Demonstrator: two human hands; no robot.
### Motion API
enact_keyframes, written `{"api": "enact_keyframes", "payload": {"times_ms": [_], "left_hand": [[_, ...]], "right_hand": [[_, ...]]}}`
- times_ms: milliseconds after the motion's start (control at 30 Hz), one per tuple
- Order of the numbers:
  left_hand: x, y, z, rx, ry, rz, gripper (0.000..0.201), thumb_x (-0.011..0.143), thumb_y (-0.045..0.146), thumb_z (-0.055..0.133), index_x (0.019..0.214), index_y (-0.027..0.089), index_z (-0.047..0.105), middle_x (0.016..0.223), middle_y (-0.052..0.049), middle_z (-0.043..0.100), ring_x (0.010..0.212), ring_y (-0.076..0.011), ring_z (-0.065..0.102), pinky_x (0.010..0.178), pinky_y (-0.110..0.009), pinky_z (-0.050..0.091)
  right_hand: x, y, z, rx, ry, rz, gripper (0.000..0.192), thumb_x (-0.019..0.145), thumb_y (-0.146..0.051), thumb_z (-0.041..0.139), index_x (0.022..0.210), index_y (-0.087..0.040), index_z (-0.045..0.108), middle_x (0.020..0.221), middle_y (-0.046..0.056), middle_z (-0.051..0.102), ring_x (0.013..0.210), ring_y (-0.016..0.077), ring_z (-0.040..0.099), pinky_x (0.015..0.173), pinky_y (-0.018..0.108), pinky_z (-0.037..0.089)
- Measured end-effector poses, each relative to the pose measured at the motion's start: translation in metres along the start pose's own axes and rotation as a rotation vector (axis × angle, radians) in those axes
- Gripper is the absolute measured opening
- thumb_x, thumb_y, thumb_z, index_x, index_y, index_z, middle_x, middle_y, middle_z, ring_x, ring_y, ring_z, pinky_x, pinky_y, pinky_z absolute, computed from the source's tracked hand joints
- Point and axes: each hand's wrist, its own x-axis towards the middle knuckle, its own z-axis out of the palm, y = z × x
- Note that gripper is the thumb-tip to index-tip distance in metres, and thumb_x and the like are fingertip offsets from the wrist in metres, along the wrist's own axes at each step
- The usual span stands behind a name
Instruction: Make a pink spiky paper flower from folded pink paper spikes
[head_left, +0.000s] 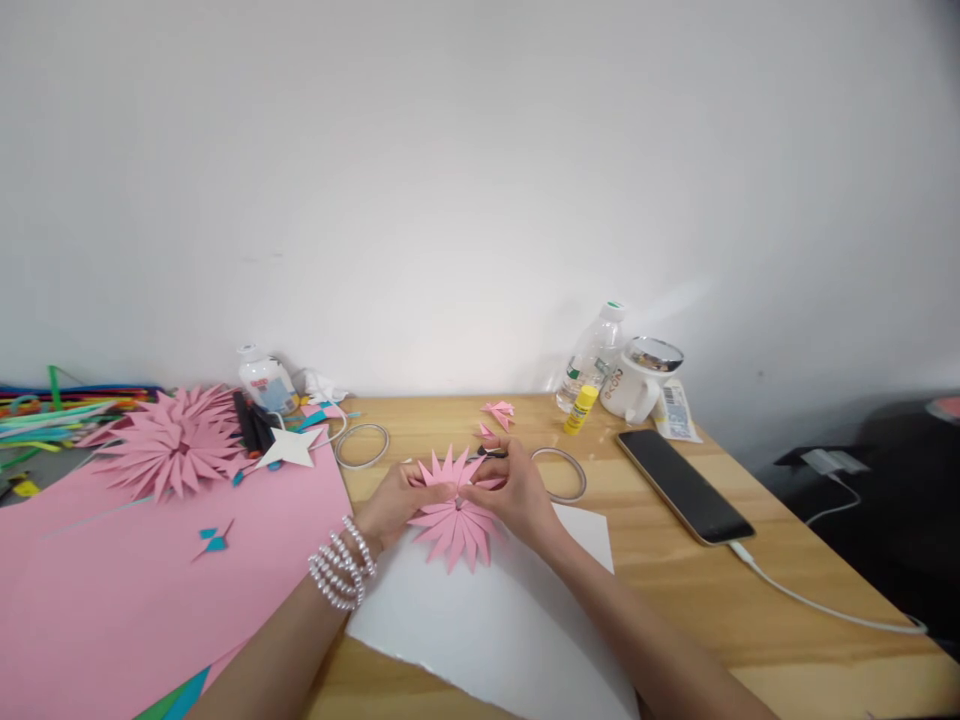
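Note:
A pink paper flower (454, 520) with many pointed petals lies on a white sheet (487, 620) in the middle of the wooden table (675, 580). My left hand (394, 503), with pearl bracelets at the wrist, grips the flower's left side. My right hand (510, 495) pinches petals near the flower's centre from the right. Small loose pink folded petals (499, 411) lie just beyond my hands.
A large pink sheet (135, 590) covers the left, with bigger pink flowers (169, 445), a white star (289, 447) and black markers. Two tape rings (362, 444) (562, 472), a yellow glue stick (580, 409), water bottle (592, 357), white mug (637, 385) and charging phone (682, 484) stand behind and right.

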Motion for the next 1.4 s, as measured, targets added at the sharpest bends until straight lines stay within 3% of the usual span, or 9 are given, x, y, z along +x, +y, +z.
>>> {"api": "enact_keyframes", "payload": {"times_ms": [100, 300, 433, 533, 667, 967, 1167, 1267, 1400], "left_hand": [[-0.001, 0.000, 0.003, -0.010, -0.015, -0.002, 0.022, 0.056, 0.030, 0.075, 0.067, 0.011, 0.069, 0.059, -0.003, 0.063, 0.052, -0.0108, 0.050, 0.046, -0.020, 0.033], [0.000, -0.002, 0.003, 0.032, 0.000, 0.002, 0.026, 0.058, 0.033, 0.073, 0.070, 0.010, 0.070, 0.055, -0.002, 0.060, 0.049, -0.0105, 0.049, 0.045, -0.021, 0.032], [-0.002, 0.002, 0.005, 0.005, 0.011, 0.016, 0.020, 0.059, 0.030, 0.073, 0.066, 0.011, 0.069, 0.053, -0.001, 0.060, 0.047, -0.0093, 0.048, 0.045, -0.021, 0.031], [-0.003, 0.004, 0.007, -0.013, 0.014, 0.010, 0.017, 0.060, 0.026, 0.073, 0.071, 0.014, 0.070, 0.058, -0.001, 0.064, 0.049, -0.0096, 0.051, 0.046, -0.021, 0.033], [-0.002, 0.001, 0.008, 0.012, 0.039, 0.015, 0.014, 0.058, 0.021, 0.073, 0.069, 0.014, 0.070, 0.057, 0.001, 0.063, 0.047, -0.0081, 0.049, 0.046, -0.021, 0.032], [-0.001, 0.001, 0.006, 0.045, 0.067, -0.045, 0.015, 0.056, 0.023, 0.075, 0.064, 0.011, 0.068, 0.049, 0.002, 0.059, 0.041, -0.0058, 0.043, 0.041, -0.019, 0.028], [-0.002, 0.006, 0.008, 0.004, 0.165, -0.054, 0.017, 0.054, 0.024, 0.076, 0.060, 0.011, 0.066, 0.052, -0.002, 0.063, 0.048, -0.0113, 0.053, 0.044, -0.021, 0.037], [-0.001, 0.007, 0.008, -0.028, 0.217, -0.046, 0.018, 0.053, 0.023, 0.076, 0.060, 0.011, 0.065, 0.052, -0.001, 0.062, 0.047, -0.0107, 0.052, 0.044, -0.021, 0.038], [0.000, 0.004, 0.006, -0.029, 0.191, -0.042, 0.018, 0.053, 0.022, 0.077, 0.062, 0.011, 0.065, 0.053, 0.000, 0.062, 0.047, -0.0103, 0.052, 0.044, -0.021, 0.037]], "right_hand": [[0.001, 0.000, 0.000, 0.043, -0.036, 0.036, 0.052, 0.057, -0.029, 0.072, 0.099, -0.018, 0.044, 0.061, -0.003, 0.061, 0.061, 0.0171, 0.063, 0.060, 0.029, 0.049], [0.004, 0.004, 0.002, 0.232, -0.187, 0.179, 0.019, 0.058, -0.028, 0.068, 0.069, -0.015, 0.058, 0.060, -0.001, 0.061, 0.054, 0.0135, 0.058, 0.052, 0.024, 0.043], [0.003, 0.003, -0.001, 0.143, -0.177, 0.122, 0.015, 0.066, -0.031, 0.062, 0.063, -0.017, 0.058, 0.060, -0.001, 0.061, 0.055, 0.0128, 0.057, 0.050, 0.023, 0.041], [0.003, 0.001, -0.001, 0.137, -0.163, 0.088, 0.015, 0.068, -0.031, 0.061, 0.067, -0.017, 0.060, 0.066, 0.001, 0.064, 0.061, 0.0146, 0.059, 0.054, 0.024, 0.043], [0.003, 0.002, 0.003, 0.239, -0.130, 0.156, 0.021, 0.061, -0.029, 0.066, 0.078, -0.016, 0.061, 0.059, 0.000, 0.063, 0.052, 0.0137, 0.057, 0.049, 0.024, 0.041], [0.008, 0.007, 0.001, 0.294, -0.117, 0.216, 0.038, 0.052, -0.033, 0.075, 0.080, -0.013, 0.058, 0.057, 0.000, 0.062, 0.049, 0.0121, 0.055, 0.047, 0.022, 0.039], [0.010, 0.001, -0.010, 0.316, -0.168, 0.177, 0.028, 0.065, -0.037, 0.065, 0.081, -0.015, 0.060, 0.069, 0.001, 0.063, 0.059, 0.0111, 0.055, 0.054, 0.022, 0.039], [0.010, 0.001, -0.015, 0.296, -0.206, 0.202, 0.032, 0.063, -0.031, 0.066, 0.090, -0.015, 0.059, 0.067, 0.000, 0.062, 0.056, 0.0104, 0.054, 0.052, 0.022, 0.037], [0.009, 0.002, -0.015, 0.241, -0.189, 0.197, 0.029, 0.060, -0.021, 0.065, 0.087, -0.014, 0.057, 0.061, -0.003, 0.058, 0.050, 0.0085, 0.051, 0.050, 0.021, 0.036]]}}
